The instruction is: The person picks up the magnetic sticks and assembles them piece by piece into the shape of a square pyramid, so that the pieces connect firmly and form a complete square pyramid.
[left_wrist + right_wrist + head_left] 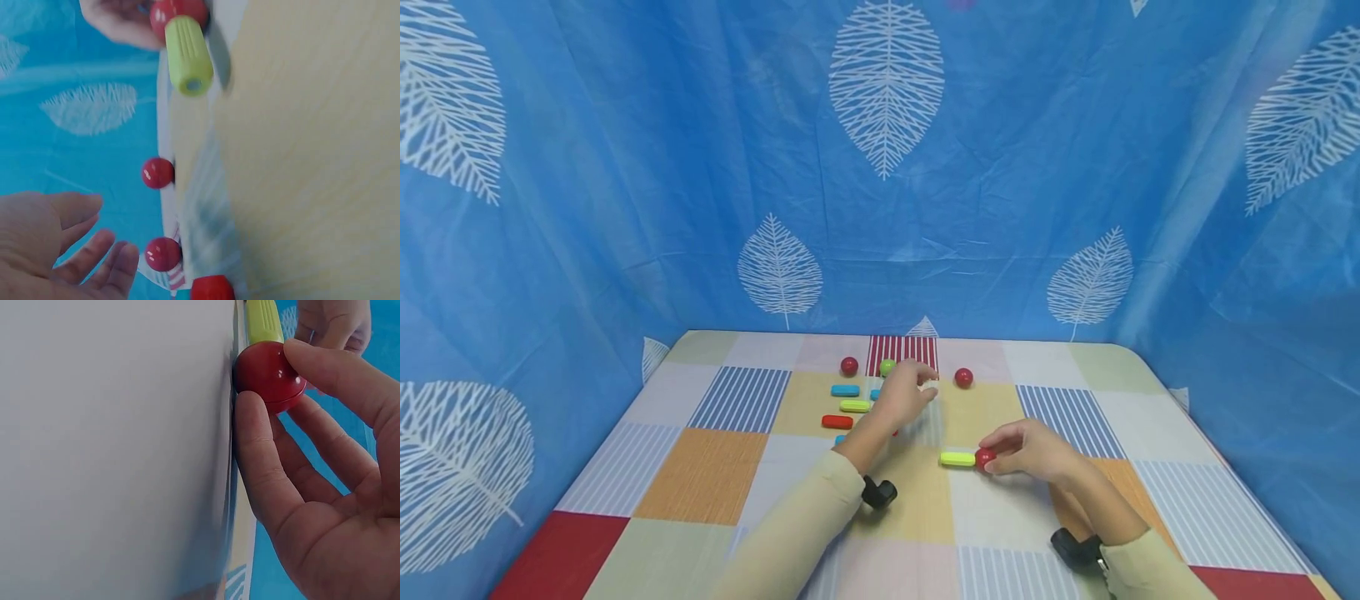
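Observation:
My right hand (1030,450) pinches a red ball (985,460) between thumb and fingers at the table surface. Against that ball lies the end of a yellow-green ribbed stick (957,459), whose free end with a small hole faces the left wrist view (194,84). My left hand (904,398) hovers over the table with its fingers loosely extended, holding nothing. Close to it are a green ball (887,367) and several short sticks, including a yellow-green one (854,406) and a red one (837,422). The left forearm and hand partly hide some pieces.
Red balls stand at the back left (849,366) and back right (963,378). A blue stick (846,390) lies left of the left hand, another blue one (840,439) beside its wrist. The patchwork tablecloth (692,475) ends at a blue leaf-patterned curtain (970,275).

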### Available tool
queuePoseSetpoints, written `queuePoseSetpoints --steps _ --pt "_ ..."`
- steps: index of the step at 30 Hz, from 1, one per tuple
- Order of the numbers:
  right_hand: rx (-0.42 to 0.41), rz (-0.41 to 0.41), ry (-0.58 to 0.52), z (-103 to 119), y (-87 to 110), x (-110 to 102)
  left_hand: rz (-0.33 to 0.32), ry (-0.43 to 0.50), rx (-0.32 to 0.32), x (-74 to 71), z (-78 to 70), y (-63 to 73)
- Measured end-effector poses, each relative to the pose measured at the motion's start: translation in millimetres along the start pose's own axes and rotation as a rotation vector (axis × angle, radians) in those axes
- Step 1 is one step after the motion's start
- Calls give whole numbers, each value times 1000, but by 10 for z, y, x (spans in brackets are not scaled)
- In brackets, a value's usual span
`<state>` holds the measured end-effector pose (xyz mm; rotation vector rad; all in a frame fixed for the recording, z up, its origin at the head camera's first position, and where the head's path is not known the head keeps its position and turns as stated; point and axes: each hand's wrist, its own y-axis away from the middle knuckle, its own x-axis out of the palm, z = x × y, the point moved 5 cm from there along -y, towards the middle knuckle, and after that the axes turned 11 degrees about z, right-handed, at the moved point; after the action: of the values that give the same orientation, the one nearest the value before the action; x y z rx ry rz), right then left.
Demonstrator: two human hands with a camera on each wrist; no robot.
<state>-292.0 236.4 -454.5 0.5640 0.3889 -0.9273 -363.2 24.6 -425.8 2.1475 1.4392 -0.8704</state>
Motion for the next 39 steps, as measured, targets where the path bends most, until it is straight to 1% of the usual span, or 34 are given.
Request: queuePoseSetpoints --steps 4,6,9,13,15,19,22,25,28,33,37,39 --pt "4 -17 -3 -25 -16 -54 -59 -15 -72 -25 95 -158" --pt "7 -22 -6 -34 -24 -76 -79 -47 -107 -34 131 -218" --pt "11 -19 -19 -45 -33 -102 -82 -100 -156 -36 160 -279" --pt "22 -17 -18 -69 -40 -131 -59 -164 -198 -11 168 -332" --pt "20 -14 -17 -79 -45 -140 -49 -189 -203 5 169 -358" --pt "15 -7 -17 -91 -51 -150 -30 -207 -206 29 175 -403" --pt "17 -4 -19 -95 -54 -156 -17 -227 -197 42 176 -436" --pt "19 -1 -29 -94 -52 -161 -26 -252 -178 48 173 -466" --pt "19 1 -35 -91 -48 -165 -42 -204 -186 60 185 -481" --pt "26 1 -39 -98 -47 -166 -57 -72 -239 107 225 -483" --pt "31 2 -45 -113 -53 -165 -70 -24 -232 126 243 -475" --pt "33 2 -49 -118 -53 -165 -64 -3 -217 134 251 -464"
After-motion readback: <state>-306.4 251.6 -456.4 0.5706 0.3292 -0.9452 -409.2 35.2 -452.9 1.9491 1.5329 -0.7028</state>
